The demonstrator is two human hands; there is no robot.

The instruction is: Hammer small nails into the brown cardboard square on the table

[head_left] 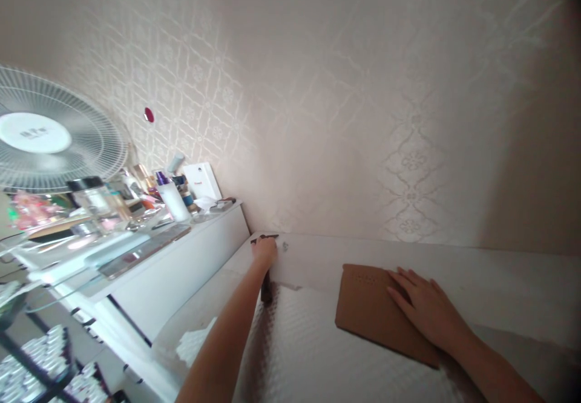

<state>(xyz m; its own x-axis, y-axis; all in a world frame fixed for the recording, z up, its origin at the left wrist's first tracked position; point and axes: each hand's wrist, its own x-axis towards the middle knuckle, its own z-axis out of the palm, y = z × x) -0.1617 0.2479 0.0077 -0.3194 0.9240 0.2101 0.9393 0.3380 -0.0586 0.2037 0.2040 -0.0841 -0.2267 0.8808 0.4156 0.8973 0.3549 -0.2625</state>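
Pale embossed wallpaper (345,118) fills the upper frame. At lower centre a flat brown cardboard piece (363,306), matte and rectangular, lies on white bubble-textured wrap (304,348). The right hand (426,312) rests on it palm down with fingers spread, gripping nothing. Nothing is folded round the cardboard yet. Just beyond runs a smooth white panel (454,270). The left hand (265,250) curls shut over its far-left corner, beside a dark mark. On the left, a white dresser (195,252) carries glossy bottles (173,200), with a wire-grilled fan (45,131) above.
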